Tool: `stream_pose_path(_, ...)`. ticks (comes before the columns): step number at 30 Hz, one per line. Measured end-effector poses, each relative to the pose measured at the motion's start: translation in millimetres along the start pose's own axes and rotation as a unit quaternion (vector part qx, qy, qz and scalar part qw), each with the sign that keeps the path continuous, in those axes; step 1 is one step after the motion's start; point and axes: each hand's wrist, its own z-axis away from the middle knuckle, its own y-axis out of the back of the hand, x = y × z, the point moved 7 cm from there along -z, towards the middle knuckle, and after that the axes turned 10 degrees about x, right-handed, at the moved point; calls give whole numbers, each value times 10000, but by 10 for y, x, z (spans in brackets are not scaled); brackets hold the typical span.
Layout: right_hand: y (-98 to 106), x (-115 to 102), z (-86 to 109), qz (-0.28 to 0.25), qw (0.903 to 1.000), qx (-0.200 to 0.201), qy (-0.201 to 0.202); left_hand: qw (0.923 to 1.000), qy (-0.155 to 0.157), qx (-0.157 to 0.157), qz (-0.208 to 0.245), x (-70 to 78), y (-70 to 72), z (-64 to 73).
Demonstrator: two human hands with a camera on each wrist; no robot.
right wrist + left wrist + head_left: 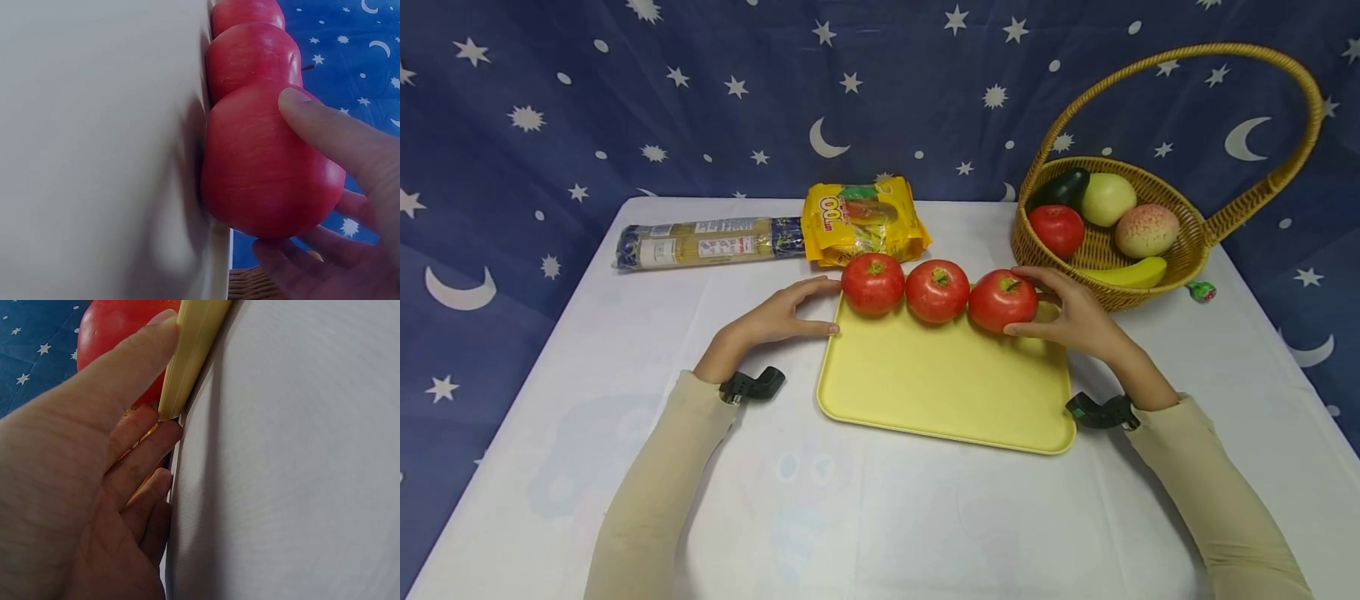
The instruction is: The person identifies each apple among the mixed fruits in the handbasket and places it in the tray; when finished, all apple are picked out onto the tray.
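Rightmost apple [998, 303] pinched!
Our right hand [1077, 320] has it from the right, thumb and fingers; our left hand [778, 317], fingers spread, is at the yellow tray's [936, 379] left edge.

Glossy apples [937, 292], smooth tray [940, 379]

The setting appears to be a staged tabletop recording area; whether within a home, lab or office cannot be determined. Evidence: a starry blue curtain [700, 100] hung directly behind a white-clothed table [925, 517], and two black wrist cameras [1105, 412] being worn.
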Motion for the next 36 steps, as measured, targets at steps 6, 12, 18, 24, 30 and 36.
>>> stream_pose_path(6,-14,-16,-8,-45,10000,-16,70,10000,12,-23,31,21,-5,-5)
stream_pose_path(12,-19,-32,-14,-41,10000,-20,63,10000,22,-10,-40,21,-7,-14)
stream_pose_path(18,-28,-44,-31,-52,10000,-22,79,9999,8,6,-112,10,-1,-21)
stream_pose_path(24,-45,-65,-56,-58,9997,18,242,9998,66,40,-158,-1,10,-18)
stream_pose_path(30,-57,-63,-54,-70,9998,11,194,9999,111,11,-110,-2,4,-12)
stream_pose_path(36,-71,-71,-47,-145,9998,-24,164,9998,174,-16,-134,-11,2,-4)
